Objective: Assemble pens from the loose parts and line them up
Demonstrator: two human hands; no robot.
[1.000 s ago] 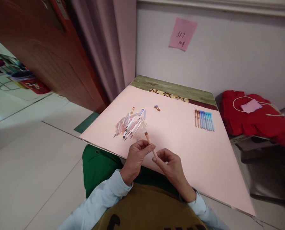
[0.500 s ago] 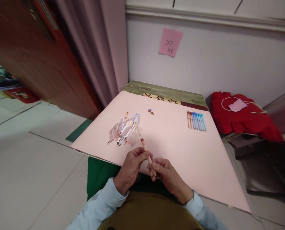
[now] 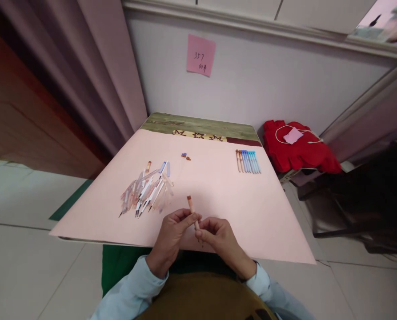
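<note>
Between my two hands, over the table's near edge, a peach pen (image 3: 190, 205) with a brown top end is held tilted. My left hand (image 3: 173, 233) pinches it around the middle with thumb and fingers. Lower down, my right hand (image 3: 220, 235) grips the pen near its tip, its fingers partly hiding that end. To the left lies a loose heap of pen parts (image 3: 146, 189), with clear and pale tubes and white refills. Small brown and blue pieces (image 3: 186, 156) lie farther back. A row of assembled pens (image 3: 248, 161) in brown, blue and turquoise lies at the right.
A pink sheet (image 3: 214, 182) covers most of the table, with a green wood-patterned strip (image 3: 201, 122) behind. The wall bears a pink note (image 3: 201, 55). Right of the table, red cloth (image 3: 294, 153) carries a white cable. A curtain (image 3: 108, 58) hangs at left.
The view has turned to the right, so the table sits farther left in it. Both hands still hold the peach pen, now more upright, and the right fingers cover more of its tip.
</note>
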